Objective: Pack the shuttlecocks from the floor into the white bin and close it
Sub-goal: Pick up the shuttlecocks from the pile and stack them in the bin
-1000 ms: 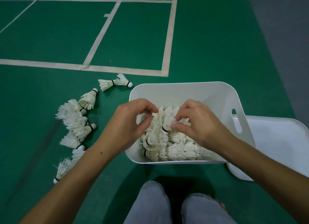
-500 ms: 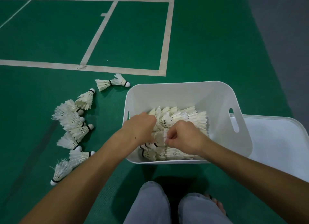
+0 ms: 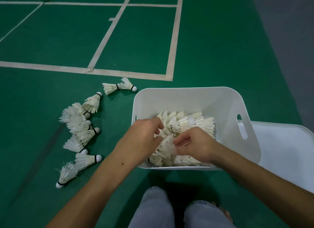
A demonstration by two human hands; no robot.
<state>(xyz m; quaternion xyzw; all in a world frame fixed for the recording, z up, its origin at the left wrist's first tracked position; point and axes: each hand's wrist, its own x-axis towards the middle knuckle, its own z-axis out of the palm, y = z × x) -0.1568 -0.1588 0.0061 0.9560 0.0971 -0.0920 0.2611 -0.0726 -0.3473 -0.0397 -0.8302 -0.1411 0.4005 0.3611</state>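
A white bin (image 3: 186, 95) stands on the green court floor, holding several white feather shuttlecocks (image 3: 192, 122) laid in a pile. Both my hands are inside it, at the near side. My left hand (image 3: 142, 139) curls its fingers and thumb round the feathers of a shuttlecock in the pile. My right hand (image 3: 195, 144) pinches a blurred shuttlecock (image 3: 167, 145) between the two hands. Several more shuttlecocks (image 3: 79, 125) lie scattered on the floor left of the bin. One joined pair (image 3: 119, 87) lies just beyond the bin's far left corner.
The bin's white lid (image 3: 287, 151) lies flat on the floor against the bin's right side. My knees in grey trousers (image 3: 153, 209) are right in front of the bin. White court lines (image 3: 171, 45) cross the floor beyond it. A grey floor strip runs along the far right.
Both hands dropped from above the pile down into the near part of the bin and closed on shuttlecocks there. The floor shuttlecocks and the lid have not moved.
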